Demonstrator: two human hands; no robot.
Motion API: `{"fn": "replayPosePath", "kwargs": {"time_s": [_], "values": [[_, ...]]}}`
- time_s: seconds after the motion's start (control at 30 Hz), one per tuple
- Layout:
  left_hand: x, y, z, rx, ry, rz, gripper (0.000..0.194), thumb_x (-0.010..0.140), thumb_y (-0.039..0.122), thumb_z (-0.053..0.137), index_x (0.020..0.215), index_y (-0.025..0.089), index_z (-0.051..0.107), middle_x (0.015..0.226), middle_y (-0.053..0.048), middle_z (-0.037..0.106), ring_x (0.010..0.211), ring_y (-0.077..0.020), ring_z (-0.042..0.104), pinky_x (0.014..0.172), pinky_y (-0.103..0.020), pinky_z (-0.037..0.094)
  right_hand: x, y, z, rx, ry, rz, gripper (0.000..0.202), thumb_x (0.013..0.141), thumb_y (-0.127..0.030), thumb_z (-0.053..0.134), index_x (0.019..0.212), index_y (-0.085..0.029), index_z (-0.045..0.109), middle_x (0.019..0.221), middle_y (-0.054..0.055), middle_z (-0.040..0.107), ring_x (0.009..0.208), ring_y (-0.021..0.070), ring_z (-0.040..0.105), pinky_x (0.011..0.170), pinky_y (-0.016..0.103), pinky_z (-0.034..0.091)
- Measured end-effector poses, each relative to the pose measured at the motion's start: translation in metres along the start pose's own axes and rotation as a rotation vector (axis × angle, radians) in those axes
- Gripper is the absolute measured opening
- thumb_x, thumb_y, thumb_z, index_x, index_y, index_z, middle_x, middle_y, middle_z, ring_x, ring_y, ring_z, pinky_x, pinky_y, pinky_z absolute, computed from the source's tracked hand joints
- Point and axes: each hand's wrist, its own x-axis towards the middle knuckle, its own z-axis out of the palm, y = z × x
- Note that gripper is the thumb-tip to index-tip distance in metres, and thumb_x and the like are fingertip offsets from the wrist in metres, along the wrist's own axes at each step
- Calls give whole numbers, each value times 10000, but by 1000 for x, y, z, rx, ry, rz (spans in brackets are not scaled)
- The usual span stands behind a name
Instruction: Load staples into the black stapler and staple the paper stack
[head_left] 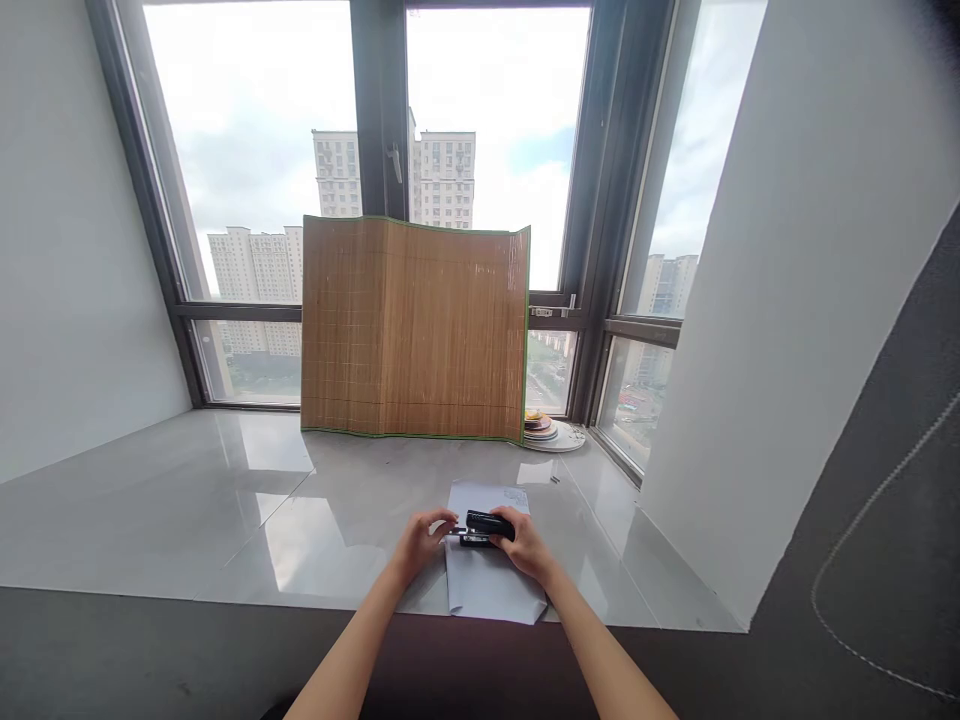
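A black stapler [491,524] lies sideways above sheets of white paper [495,585], its top arm lifted apart from its base. My right hand [527,548] is closed around the stapler's right end. At its left end, the thumb and forefinger of my left hand [421,541] pinch a thin metal part that sticks out of the stapler. That part is small and partly hidden by the fingers. The paper lies at the front edge of the sill, with faint print near its top right corner. Two small metallic strips [555,479] lie to the right of the paper.
The glossy grey tiled sill [187,520] runs under a wide window. A bamboo mat [416,330] with green edging stands upright against the glass. Several stacked plates or discs [551,435] sit by its right end. A white cord [821,570] hangs at the far right.
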Motion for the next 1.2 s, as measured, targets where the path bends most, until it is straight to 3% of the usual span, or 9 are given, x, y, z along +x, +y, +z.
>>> {"fn": "replayPosePath", "kwargs": {"time_s": [0.53, 0.77, 0.97, 1.2], "values": [[-1, -5, 2, -9, -67, 57, 194, 921, 363, 707, 889, 222, 836, 957, -74, 833, 935, -227, 764, 923, -346, 573, -1, 4, 0, -7, -1, 4, 334, 748, -195, 733, 1081, -219, 751, 1081, 66, 773, 1024, 275, 700, 972, 400, 527], [-1, -9, 4, -59, -85, 56, 148, 886, 276, 706, 885, 226, 846, 980, -61, 841, 951, -217, 777, 938, -338, 583, 0, 3, -2, 14, -13, -30, 309, 767, -191, 720, 1074, -212, 750, 1090, 66, 774, 1023, 267, 694, 961, 386, 512], [-1, -4, 1, -45, -38, 86, 157, 915, 318, 714, 881, 220, 833, 975, -69, 833, 943, -214, 770, 942, -343, 580, 0, 7, -1, 27, -7, -45, 313, 782, -199, 712, 1093, -219, 745, 1108, 61, 773, 1033, 262, 692, 976, 385, 510], [0, -3, 0, -51, -72, 93, 198, 920, 374, 721, 853, 217, 820, 969, -78, 828, 945, -219, 764, 929, -350, 583, -1, 11, -1, 12, 3, -52, 315, 786, -209, 713, 1098, -216, 751, 1102, 62, 764, 1024, 258, 681, 963, 384, 503]]}}
